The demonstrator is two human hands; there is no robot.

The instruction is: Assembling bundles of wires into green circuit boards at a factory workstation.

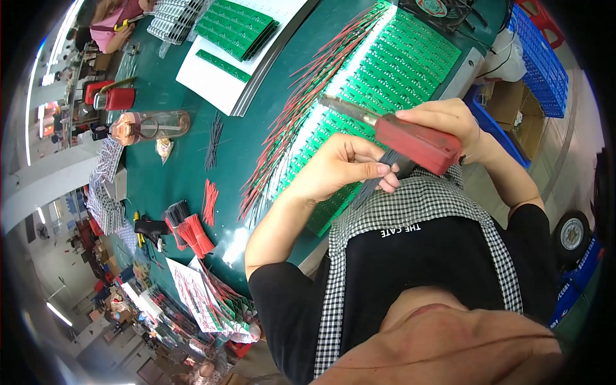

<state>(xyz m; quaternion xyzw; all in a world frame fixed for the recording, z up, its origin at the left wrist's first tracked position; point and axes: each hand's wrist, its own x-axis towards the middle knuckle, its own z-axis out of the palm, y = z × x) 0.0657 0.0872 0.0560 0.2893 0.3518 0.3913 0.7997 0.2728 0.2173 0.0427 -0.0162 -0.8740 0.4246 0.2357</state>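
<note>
Wires (367, 191) (dark, bundled) sit pinched in the left grip (340, 165); the right grip (452, 122) clasps a red tool (417, 146).

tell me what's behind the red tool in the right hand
Behind the red tool held in the right hand, green boards show on both sides of its metal tip. Whatever its red body covers can't be seen.
</note>
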